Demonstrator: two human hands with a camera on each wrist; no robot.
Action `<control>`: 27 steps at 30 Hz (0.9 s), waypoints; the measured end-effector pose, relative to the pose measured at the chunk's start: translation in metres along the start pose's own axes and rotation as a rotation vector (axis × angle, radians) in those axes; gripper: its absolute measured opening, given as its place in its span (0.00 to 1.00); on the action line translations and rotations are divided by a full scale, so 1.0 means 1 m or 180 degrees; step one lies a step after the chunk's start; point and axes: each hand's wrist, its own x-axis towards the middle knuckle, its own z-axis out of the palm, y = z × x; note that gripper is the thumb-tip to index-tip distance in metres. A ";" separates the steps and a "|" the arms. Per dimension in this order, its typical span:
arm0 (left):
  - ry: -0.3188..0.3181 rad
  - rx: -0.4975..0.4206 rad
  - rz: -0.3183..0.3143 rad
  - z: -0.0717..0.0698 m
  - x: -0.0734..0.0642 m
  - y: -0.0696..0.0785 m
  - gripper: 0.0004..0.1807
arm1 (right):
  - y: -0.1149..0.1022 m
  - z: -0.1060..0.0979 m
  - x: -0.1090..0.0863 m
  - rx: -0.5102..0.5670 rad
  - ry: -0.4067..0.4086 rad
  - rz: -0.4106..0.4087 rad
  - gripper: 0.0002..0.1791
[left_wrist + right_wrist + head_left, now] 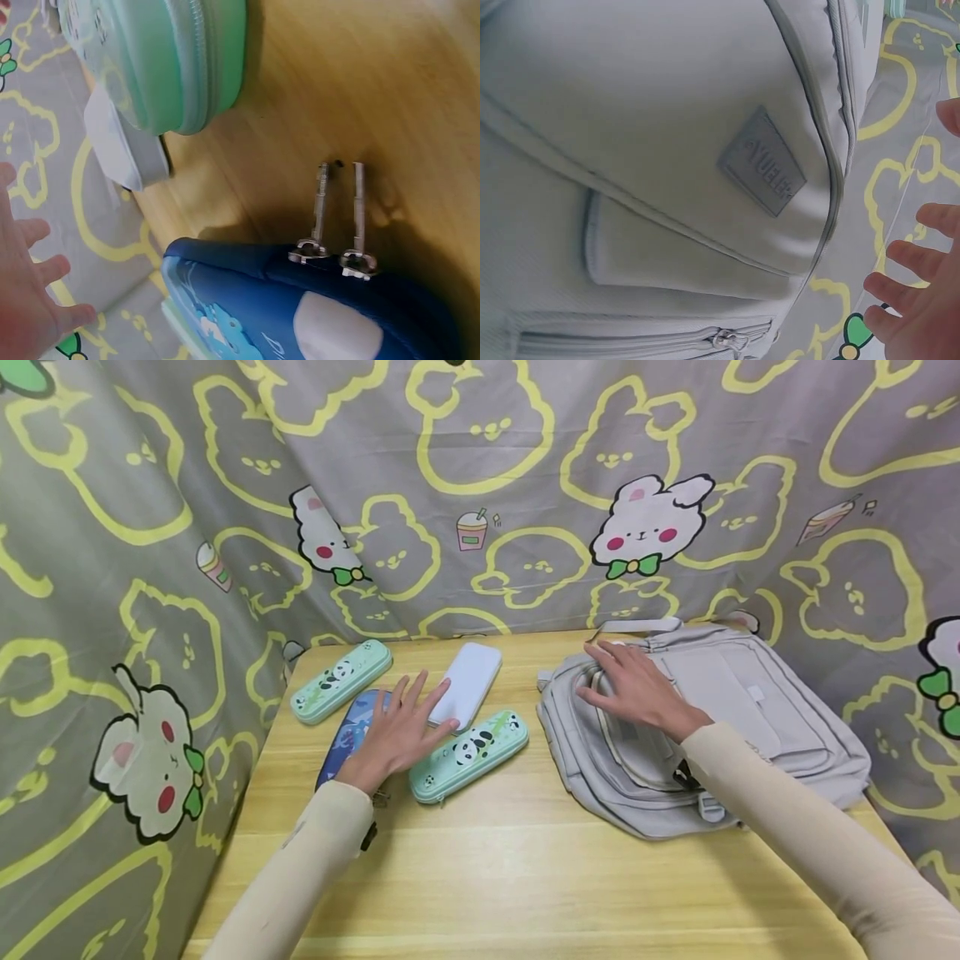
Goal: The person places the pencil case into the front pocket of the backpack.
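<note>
My left hand (397,731) is spread with straight fingers over a dark blue pencil case (345,742), partly hiding it. In the left wrist view this case shows two metal zipper pulls (358,217). Beside the hand lie a mint-green panda pencil case (472,756) and a pale, flat rectangular case (472,677). Another mint panda case (341,682) sits farther left. On the right, my right hand (637,685) stretches over a grey backpack (757,693), holding nothing. The right wrist view shows the backpack's name patch (763,165) and a zipped pocket (630,345).
Everything lies on a light wooden table (480,877). A grey curtain (525,468) with yellow outlines and cartoon animals hangs right behind the table and along both sides. The backpack's strap (641,626) reaches toward the back edge.
</note>
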 end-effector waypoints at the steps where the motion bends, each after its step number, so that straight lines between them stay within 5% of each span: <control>1: 0.0008 0.0001 0.0007 0.000 -0.001 0.000 0.43 | 0.001 0.001 -0.001 0.0001 0.0009 -0.0010 0.46; 27: 0.0024 -0.0091 0.0146 0.016 -0.033 -0.004 0.44 | 0.009 0.015 -0.033 0.0031 -0.0082 -0.0057 0.45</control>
